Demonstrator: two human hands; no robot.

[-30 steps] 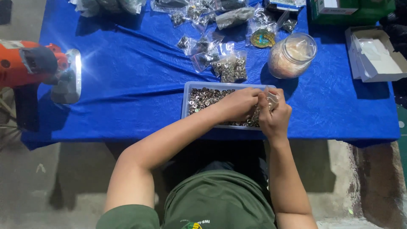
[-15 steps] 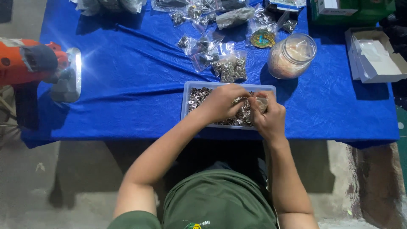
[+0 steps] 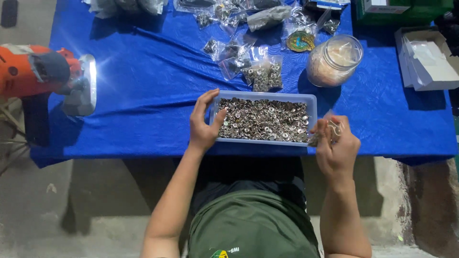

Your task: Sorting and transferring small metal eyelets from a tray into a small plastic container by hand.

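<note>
Head view, looking down. Left hand (image 3: 204, 125) is spread, fingers over the left end wall of a clear plastic tray (image 3: 264, 98), thumb resting on the near left corner; it grips the tray end. Right hand (image 3: 336, 149) sits just off the tray's near right corner, fingers curled shut around a small clear bag of metal pieces (image 3: 330, 130). The tray lies at the near edge of the counter (image 3: 143, 95) and is filled with small round silvery metal parts (image 3: 265, 119).

Contents of the small bag are too small to identify. Clear packets (image 3: 260, 74) beyond the tray hold small metal items, kind not discernible. Far edge of the counter is cut off by the frame, as is a green box (image 3: 401, 12) at the top right.

Counter carries a blue cloth. A lidded glass jar (image 3: 333, 61) with pale contents stands beyond the tray to the right; an open cardboard box (image 3: 425, 59) lies near the right end. An orange tool (image 3: 33, 71) with a bright lamp sits off the left end. Floor is bare grey concrete (image 3: 71, 210).
</note>
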